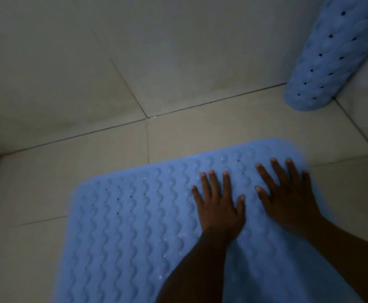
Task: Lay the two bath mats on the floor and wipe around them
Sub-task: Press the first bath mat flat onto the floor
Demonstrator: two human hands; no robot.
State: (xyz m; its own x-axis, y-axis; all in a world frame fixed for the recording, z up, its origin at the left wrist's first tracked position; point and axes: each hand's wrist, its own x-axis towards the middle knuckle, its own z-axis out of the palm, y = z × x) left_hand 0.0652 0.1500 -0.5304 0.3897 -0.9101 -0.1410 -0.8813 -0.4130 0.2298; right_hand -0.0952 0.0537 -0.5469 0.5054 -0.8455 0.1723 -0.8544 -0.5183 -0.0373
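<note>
Blue rubber mat (135, 226) lies flat across the lower frame on floor tiles (222, 127); I press left hand (219, 209) and right hand (288, 197) down, fingers spread, gripping nothing, best smoothing outward toward its edges.

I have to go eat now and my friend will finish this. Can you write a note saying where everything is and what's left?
Left hand: open, flat, palm down on the light blue bumpy rubber bath mat.
Right hand: open, flat on the same mat, near its far right corner.
That mat lies spread on the beige tiled floor.
The second light blue bath mat with holes is curled up at the upper right, its end on the floor by the wall.
Done: first mat is down.
Left: lay the second mat, then wipe around both. No cloth is in view.
</note>
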